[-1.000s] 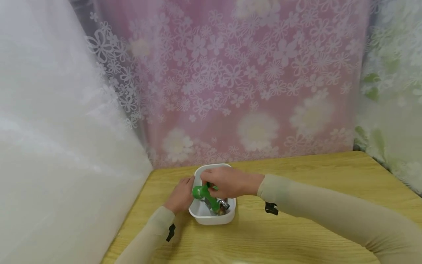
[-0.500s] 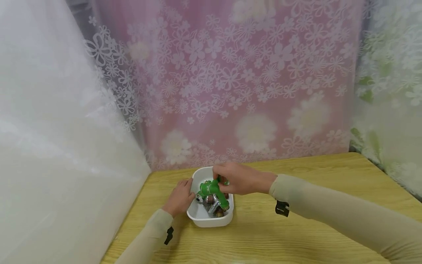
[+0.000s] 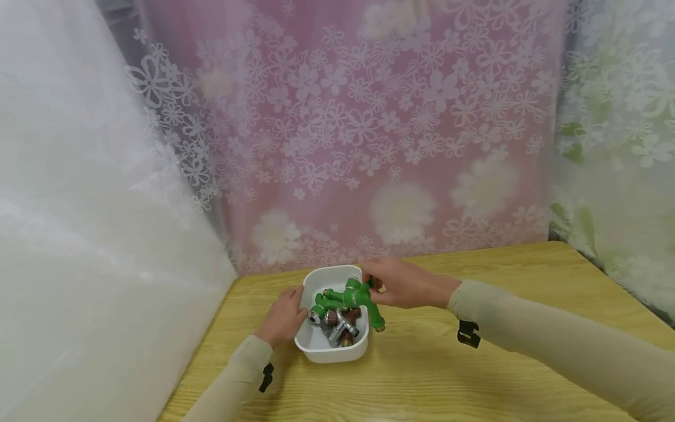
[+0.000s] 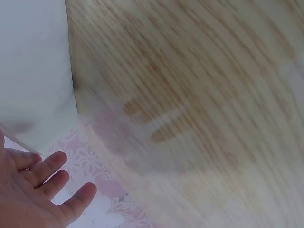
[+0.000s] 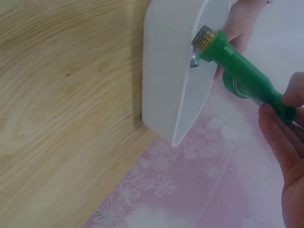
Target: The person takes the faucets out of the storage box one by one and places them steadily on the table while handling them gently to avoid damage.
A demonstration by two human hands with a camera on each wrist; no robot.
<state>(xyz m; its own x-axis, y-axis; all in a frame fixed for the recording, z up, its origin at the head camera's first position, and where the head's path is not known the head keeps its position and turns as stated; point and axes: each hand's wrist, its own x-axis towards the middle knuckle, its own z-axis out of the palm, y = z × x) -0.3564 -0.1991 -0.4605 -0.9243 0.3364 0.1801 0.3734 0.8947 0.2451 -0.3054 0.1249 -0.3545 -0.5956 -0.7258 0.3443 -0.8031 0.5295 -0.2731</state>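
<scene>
A green plastic water tap (image 3: 375,316) with a brass threaded end hangs at the right rim of a white tub (image 3: 332,356). My right hand (image 3: 406,285) pinches it between thumb and fingers; the right wrist view shows the green tap (image 5: 244,71) tilted, its threads by the tub's rim. My left hand (image 3: 282,319) rests against the tub's left side, its fingers extended in the left wrist view. Inside the tub lie another green tap (image 3: 319,309), a chrome fitting (image 3: 343,324) and a few brown and brass parts, partly overlapping.
The tub stands on a wood-grain table (image 3: 448,363) that extends to the right. A white sheet (image 3: 105,234) hangs along the left, and a pink flowered curtain (image 3: 337,176) closes off the back.
My right hand has carried the green tap up and rightward, from over the tub's middle to its right rim. More parts inside show now. The left hand has stayed at the tub's side.
</scene>
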